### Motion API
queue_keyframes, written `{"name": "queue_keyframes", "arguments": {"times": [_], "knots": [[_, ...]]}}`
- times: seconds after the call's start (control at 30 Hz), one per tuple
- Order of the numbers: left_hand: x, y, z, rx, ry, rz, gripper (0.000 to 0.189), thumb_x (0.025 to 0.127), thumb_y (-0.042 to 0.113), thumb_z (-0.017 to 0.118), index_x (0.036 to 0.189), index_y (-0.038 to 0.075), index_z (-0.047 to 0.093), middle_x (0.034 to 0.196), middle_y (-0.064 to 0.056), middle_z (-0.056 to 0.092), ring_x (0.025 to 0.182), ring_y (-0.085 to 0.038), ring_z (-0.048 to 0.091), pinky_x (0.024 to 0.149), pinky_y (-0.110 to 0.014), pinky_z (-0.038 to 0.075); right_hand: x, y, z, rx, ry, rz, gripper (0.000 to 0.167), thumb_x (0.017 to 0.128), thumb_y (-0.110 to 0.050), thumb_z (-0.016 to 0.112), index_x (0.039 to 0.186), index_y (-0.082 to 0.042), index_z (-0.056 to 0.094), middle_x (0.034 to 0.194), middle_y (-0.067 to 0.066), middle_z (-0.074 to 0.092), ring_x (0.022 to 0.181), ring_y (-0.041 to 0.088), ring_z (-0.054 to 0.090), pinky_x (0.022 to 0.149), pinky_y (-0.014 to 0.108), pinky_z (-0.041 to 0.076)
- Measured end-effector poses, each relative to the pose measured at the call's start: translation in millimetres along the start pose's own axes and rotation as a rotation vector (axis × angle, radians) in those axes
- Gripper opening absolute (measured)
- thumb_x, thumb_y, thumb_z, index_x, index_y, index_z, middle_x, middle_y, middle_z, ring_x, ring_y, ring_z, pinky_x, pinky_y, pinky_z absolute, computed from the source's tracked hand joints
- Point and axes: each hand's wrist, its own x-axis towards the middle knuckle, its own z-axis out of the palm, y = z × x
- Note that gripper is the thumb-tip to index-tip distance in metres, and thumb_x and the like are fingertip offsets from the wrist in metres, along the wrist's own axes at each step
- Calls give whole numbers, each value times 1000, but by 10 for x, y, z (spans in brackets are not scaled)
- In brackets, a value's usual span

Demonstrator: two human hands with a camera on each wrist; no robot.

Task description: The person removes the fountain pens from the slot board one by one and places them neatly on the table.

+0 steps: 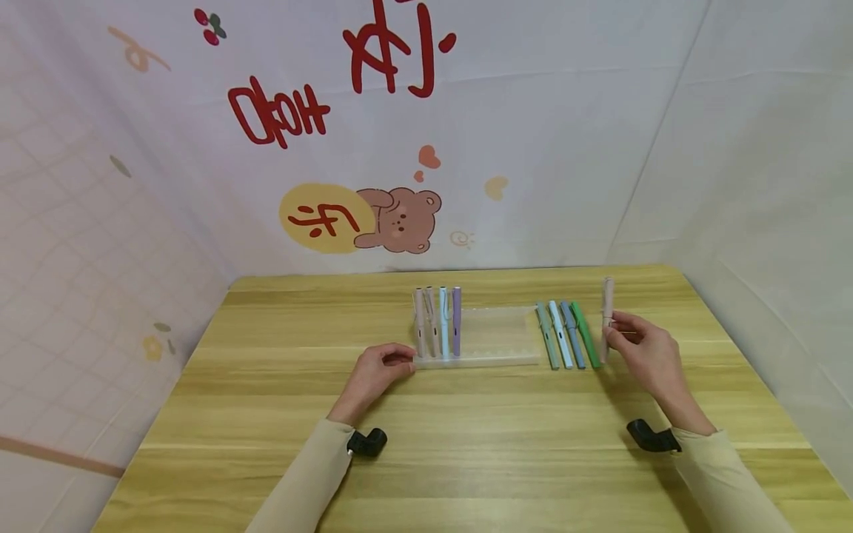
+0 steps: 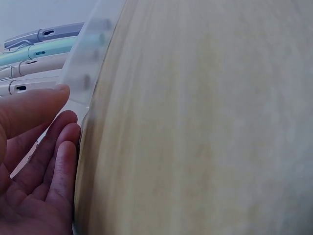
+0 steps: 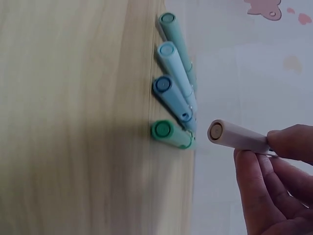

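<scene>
In the head view, the left hand (image 1: 373,374) has its thumb and fingers bent about the near left corner of the clear tray (image 1: 500,333), pinching it. Four pens (image 1: 444,326) stand side by side at the tray's left end. The right hand (image 1: 646,355) grasps a pink pen (image 1: 607,296) just right of the green pen (image 1: 584,337), last of four loose ones on the counter (image 1: 466,444). The step in hand looks like handling this single pen while the tray is steadied.

The left wrist view shows the thumb on the tray's edge, the other fingers at its corner.

In the right wrist view, the pink pen is pinched between thumb and fingers, apart from the green pen; the next move seems to call for keeping that clearance and the tray still.
</scene>
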Motion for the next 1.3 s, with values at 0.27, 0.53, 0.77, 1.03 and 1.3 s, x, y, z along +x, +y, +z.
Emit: {"name": "queue_keyframes", "arguments": {"times": [0.27, 0.53, 0.77, 1.03, 1.3], "knots": [[-6, 0, -6, 4, -5, 14, 17, 92, 9, 78, 109, 7, 77, 104, -3, 75, 95, -16, 70, 88, -36, 55, 66, 73, -28, -54, -65, 49, 48, 105, -30, 62, 137, 6, 62, 119, 27, 70, 84, -20, 51, 67, 11, 47], [12, 13, -20, -7, 7, 13, 17, 91, 7, 79, 109, 7, 78, 104, -3, 75, 95, -16, 71, 87, -35, 56, 160, 145, -55, -97, -116, 48, 49, 105, -30, 61, 137, 8, 61, 118, 26, 71, 84, -11, 58, 67, 17, 49], [3, 0, -16, -8, 0, 12, 17, 92, 9, 79, 109, 8, 78, 104, -2, 75, 96, -16, 70, 89, -36, 55, 198, 210, -53, -131, -156, 50, 46, 105, -26, 61, 134, 10, 62, 115, 25, 72, 87, 11, 69, 67, 19, 50], [-6, -1, -3, -7, -6, 16, 18, 91, 8, 78, 109, 7, 77, 102, -3, 75, 95, -17, 70, 87, -35, 55, 246, 254, -57, -163, -206, 44, 45, 105, -25, 60, 131, 11, 64, 116, 27, 72, 96, 33, 72, 69, 24, 51], [-6, 4, -6, -1, 0, 14, 17, 91, 9, 78, 109, 7, 77, 104, -4, 75, 97, -17, 70, 87, -34, 55, 335, 264, -70, -133, -303, 103, 50, 106, -29, 57, 135, 12, 60, 110, 24, 74, 89, 25, 74, 71, 29, 53]]}}
